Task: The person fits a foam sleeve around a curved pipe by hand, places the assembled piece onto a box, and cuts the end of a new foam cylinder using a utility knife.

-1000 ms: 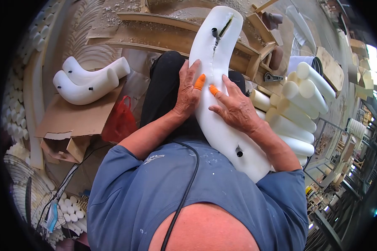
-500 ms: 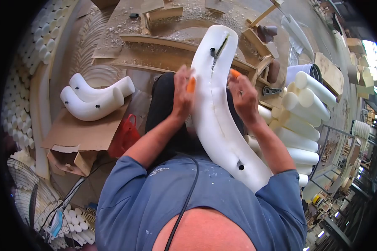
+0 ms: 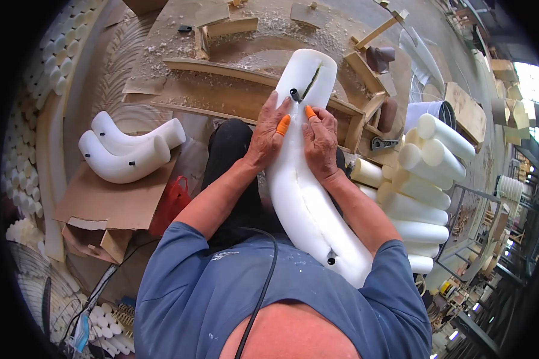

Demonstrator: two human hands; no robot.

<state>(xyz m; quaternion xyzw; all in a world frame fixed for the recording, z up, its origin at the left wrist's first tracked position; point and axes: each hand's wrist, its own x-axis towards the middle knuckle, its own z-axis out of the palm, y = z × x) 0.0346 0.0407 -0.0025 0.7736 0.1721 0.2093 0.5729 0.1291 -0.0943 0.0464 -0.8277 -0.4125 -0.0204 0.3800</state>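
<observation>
A long curved white foam tube (image 3: 290, 179) lies across my lap, its far end pointing away from me. Along its top runs a seam, which gapes into an open slit (image 3: 312, 81) near the far end. A black plug (image 3: 294, 94) sticks out beside that slit, and another black plug (image 3: 331, 261) shows at the near end. My left hand (image 3: 269, 133) grips the tube's left side, and my right hand (image 3: 321, 140) grips its right side. Both press beside the seam just below the slit. Orange covers (image 3: 283, 125) sit on the thumbs.
Two curved white tubes (image 3: 126, 161) with black plugs rest on a cardboard box (image 3: 114, 206) at left, near a red bag (image 3: 172, 206). Straight foam cylinders (image 3: 422, 194) are stacked at right. Ahead, a wooden frame (image 3: 233, 72) stands on a board strewn with scraps.
My hands were blurred and lifted at the tube's sides; now they have closed in on the tube beside the seam. The slit's lower part looks narrower. The view has shifted slightly.
</observation>
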